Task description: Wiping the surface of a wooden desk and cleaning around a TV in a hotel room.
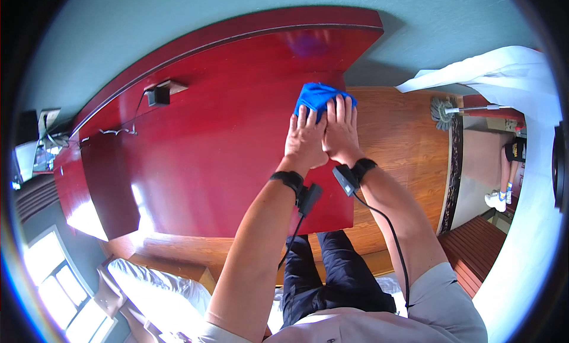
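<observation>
A bunched blue cloth [318, 96] lies on the glossy red desktop [213, 134], near its right end. My left hand [306, 138] rests with its fingertips on the cloth's lower left part. Beside it, my right hand [341, 132] lies flat with spread fingers over the cloth's right part. The two hands touch at the thumbs. Both wrists wear black straps with small black cabled devices. Whether any cloth is gripped between the fingers is hidden.
A black adapter [158, 96] with a cable sits at a wall-side outlet. A raised red ledge [266, 21] runs along the back. Right of the desk, a mop [441, 113] stands on the wood floor, near a white curtain [498, 69]. Another person's legs [506, 174] show beyond the doorway.
</observation>
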Tool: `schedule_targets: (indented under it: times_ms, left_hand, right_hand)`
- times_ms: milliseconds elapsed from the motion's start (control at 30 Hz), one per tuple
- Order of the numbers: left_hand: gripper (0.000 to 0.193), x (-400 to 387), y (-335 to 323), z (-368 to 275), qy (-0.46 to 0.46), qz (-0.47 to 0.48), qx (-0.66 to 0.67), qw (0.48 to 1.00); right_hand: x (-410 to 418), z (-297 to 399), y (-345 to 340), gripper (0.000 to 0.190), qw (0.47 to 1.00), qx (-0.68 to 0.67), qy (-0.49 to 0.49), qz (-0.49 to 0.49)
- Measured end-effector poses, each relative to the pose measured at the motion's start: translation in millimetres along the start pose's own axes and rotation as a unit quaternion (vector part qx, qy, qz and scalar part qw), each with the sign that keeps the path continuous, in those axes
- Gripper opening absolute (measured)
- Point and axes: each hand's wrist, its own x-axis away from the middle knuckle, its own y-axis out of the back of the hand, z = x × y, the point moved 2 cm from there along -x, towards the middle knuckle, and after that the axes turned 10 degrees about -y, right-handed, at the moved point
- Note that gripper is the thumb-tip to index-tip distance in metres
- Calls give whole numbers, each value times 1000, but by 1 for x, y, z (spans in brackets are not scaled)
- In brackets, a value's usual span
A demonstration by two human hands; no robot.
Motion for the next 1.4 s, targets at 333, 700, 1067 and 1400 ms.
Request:
schedule_targets:
  times_ms: [333,700,1067,1400]
  left_hand:
    - [95,156,-71,-42,-27,35,-12,999]
    - [89,299,-109,-45,-23,13,90,996]
    - [48,601,-198,22,341,58,252,904]
    - [30,846,-336,-55,297,-10,281,913]
  right_hand:
    - [171,33,-5,91,997,20,24,67]
    - [290,77,-23,98,993,45,108,14]
    - [274,91,4,100,974,126,9,187]
    - [299,146,-7,109,963,117,-50,239]
